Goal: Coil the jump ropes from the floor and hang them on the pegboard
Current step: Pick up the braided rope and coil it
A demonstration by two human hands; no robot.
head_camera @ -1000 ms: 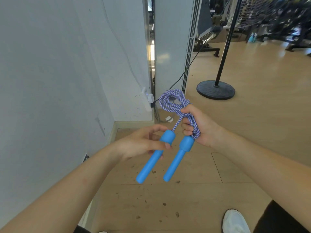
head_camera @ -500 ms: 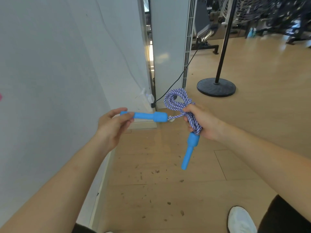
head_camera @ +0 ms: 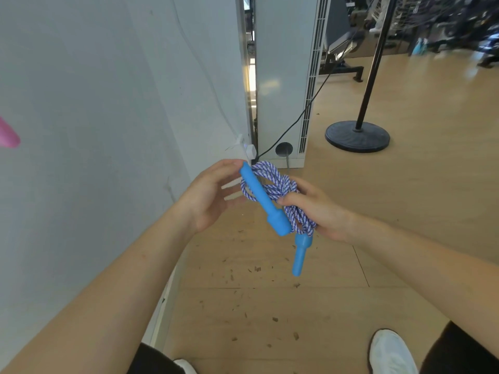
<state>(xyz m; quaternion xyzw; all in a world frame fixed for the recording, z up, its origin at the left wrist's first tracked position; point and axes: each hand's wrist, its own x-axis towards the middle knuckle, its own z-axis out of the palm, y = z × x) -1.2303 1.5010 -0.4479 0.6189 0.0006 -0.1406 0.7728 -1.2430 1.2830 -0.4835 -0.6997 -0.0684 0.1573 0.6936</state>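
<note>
A jump rope with a purple-and-white braided cord (head_camera: 272, 184) is coiled in a bundle at chest height. My right hand (head_camera: 318, 211) grips the bundle from the right, thumb over the cords. One blue handle (head_camera: 263, 201) lies slanted across the coil, thin end up and to the left, where the fingertips of my left hand (head_camera: 210, 195) pinch it. The second blue handle (head_camera: 300, 255) hangs straight down below my right hand. A pink tip (head_camera: 8, 133) shows at the left edge against the wall. No pegboard is visible.
A white wall (head_camera: 94, 130) stands close on my left. A white floor-standing unit (head_camera: 286, 82) with a black cable is just ahead. A black stand with a round base (head_camera: 357, 136) is to the right. The wood floor (head_camera: 243, 306) carries scattered debris. My white shoe (head_camera: 390, 352) is at bottom right.
My left hand has swung its blue handle from pointing left to lying across the coil, thin end upward. Both hands have come closer together; the other handle still hangs below.
</note>
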